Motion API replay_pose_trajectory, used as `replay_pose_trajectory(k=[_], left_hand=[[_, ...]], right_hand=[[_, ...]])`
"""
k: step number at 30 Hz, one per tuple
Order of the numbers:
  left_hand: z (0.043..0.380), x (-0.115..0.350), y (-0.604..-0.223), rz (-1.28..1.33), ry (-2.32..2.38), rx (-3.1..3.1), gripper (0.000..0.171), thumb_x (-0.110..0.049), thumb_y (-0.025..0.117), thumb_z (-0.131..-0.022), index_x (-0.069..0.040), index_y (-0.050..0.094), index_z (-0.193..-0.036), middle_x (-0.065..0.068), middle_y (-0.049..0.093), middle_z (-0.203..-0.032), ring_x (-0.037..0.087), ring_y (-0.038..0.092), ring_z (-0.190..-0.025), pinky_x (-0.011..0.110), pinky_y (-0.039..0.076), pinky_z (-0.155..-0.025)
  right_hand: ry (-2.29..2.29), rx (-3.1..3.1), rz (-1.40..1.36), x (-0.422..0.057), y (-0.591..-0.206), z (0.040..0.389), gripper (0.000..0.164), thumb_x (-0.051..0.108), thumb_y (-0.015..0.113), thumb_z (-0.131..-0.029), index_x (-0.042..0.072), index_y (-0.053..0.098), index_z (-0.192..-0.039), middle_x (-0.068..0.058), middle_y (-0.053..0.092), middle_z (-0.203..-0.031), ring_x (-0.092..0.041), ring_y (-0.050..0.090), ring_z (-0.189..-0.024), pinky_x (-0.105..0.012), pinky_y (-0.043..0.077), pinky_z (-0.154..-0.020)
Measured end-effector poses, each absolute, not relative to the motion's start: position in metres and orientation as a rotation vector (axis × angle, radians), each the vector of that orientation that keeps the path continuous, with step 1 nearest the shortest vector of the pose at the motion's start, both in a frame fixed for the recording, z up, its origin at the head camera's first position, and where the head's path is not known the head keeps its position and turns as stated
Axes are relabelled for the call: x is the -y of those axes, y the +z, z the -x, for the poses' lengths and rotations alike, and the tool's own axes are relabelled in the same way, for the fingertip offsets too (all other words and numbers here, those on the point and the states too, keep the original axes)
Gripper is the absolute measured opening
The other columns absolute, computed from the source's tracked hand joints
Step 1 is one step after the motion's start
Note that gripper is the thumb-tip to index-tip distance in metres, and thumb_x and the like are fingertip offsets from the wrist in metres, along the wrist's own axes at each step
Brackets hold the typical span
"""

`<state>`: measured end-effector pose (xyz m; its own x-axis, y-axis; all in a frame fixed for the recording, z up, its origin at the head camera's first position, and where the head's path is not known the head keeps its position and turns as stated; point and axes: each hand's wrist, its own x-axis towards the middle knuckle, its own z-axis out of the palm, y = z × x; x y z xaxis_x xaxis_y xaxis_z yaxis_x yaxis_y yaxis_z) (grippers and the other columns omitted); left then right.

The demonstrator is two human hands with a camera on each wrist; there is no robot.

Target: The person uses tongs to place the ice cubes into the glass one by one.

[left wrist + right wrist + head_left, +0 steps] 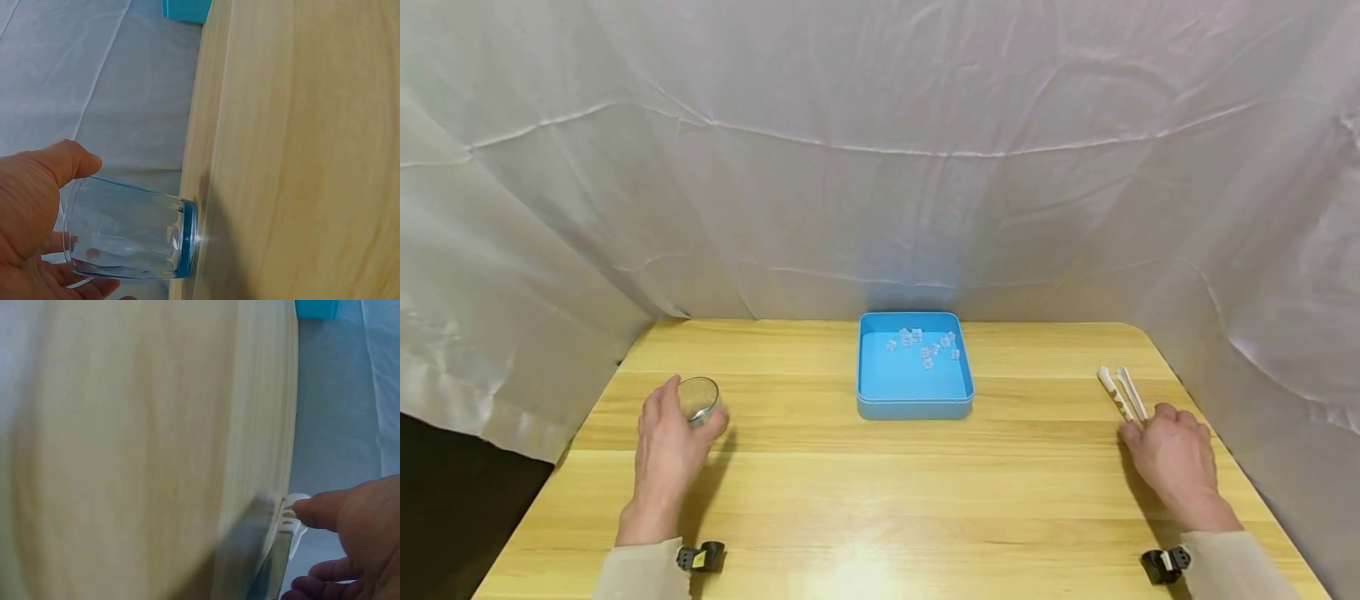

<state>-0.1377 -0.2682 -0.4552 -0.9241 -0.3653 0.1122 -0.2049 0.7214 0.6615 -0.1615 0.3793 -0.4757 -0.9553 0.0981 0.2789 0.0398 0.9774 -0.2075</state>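
Observation:
On the left of the table my left hand (668,446) holds a clear drinking glass (699,402), thumb on one side and fingers on the other. The left wrist view shows this glass (131,231) standing upright on its thick base, the thumb by its rim and fingers behind it. Over at the right, my right hand (1176,458) grips the near end of white tongs (1115,392) with brown marks, their two arms spread apart and pointing away from me. In the right wrist view the thumb overlaps the white part of the tongs (289,520); the fingers are curled below.
A shallow blue box (915,409) sits at the back middle of the wooden table (880,492). Several small clear pieces (927,353) like ice cubes lie in it, mostly toward its back and right. Grey cloth (880,208) hangs behind the table and along both sides.

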Motion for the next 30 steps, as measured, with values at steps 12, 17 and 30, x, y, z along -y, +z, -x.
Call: replay_pose_trajectory(k=[12,17,30], left_hand=[[0.137,0.272,-0.459,-0.487,-1.030,2.713,0.098,-0.043,0.072,-0.096,-0.002,0.017,-0.167,0.037,0.025,-0.163,0.057,0.030,-0.147,0.075,0.035,-0.111],[0.138,0.275,-0.460,-0.483,-1.011,2.732,0.100,-0.046,0.071,-0.096,0.003,0.017,-0.165,0.038,0.026,-0.162,0.057,0.028,-0.147,0.074,0.034,-0.113],[0.141,0.283,-0.459,-0.406,-0.950,2.747,0.093,-0.047,0.078,-0.092,0.008,0.037,-0.154,0.036,0.041,-0.152,0.052,0.036,-0.139,0.068,0.037,-0.110]], right_hand=[[0.331,2.994,0.163,-0.393,-0.474,0.173,0.046,0.029,0.061,-0.103,-0.011,0.049,-0.086,-0.023,0.052,-0.069,-0.042,0.056,-0.060,-0.056,0.047,-0.052],[0.363,3.025,0.190,-0.393,-0.472,0.175,0.044,0.029,0.059,-0.103,-0.011,0.050,-0.086,-0.023,0.053,-0.069,-0.041,0.057,-0.061,-0.055,0.046,-0.050],[0.373,3.071,0.215,-0.392,-0.469,0.179,0.041,0.027,0.054,-0.105,-0.007,0.055,-0.083,-0.020,0.054,-0.070,-0.038,0.057,-0.061,-0.054,0.046,-0.051]])
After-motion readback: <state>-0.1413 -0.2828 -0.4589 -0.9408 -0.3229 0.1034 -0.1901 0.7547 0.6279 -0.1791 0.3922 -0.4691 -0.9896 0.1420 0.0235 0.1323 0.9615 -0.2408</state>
